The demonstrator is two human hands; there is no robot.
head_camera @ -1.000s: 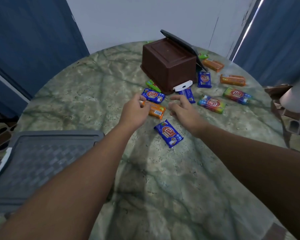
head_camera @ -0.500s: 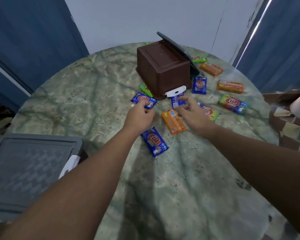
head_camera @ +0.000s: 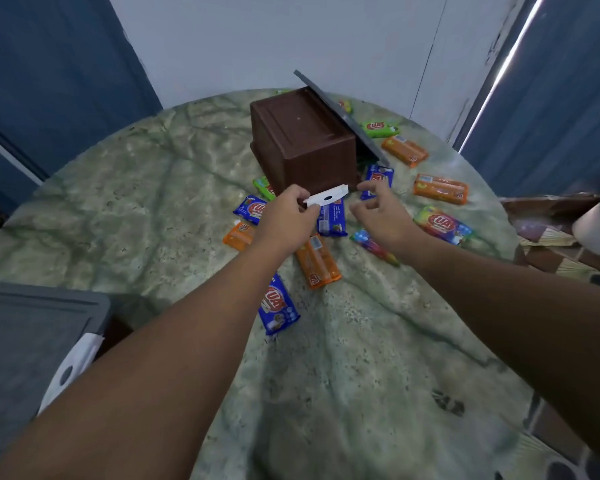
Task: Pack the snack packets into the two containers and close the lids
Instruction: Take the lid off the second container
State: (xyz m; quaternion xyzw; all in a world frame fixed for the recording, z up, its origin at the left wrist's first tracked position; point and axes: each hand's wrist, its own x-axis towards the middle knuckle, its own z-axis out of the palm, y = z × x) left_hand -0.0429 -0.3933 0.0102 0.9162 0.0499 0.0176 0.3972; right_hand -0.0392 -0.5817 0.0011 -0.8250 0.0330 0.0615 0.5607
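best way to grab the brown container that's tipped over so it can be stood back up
Take the brown container by its two side walls, one hand from each side, near the bottom face that now points up. It lies overturned with its grey lid hanging open on the far right, so avoid the lid. The left hand is at the white latch, likely too small a part to lift by.

A single wide-angle head-worn view looks forward and down from above the round green marbled table (head_camera: 153, 209). Both bare forearms reach away from the lens, near at the bottom edge. The white wall (head_camera: 291, 39) closes the far end.
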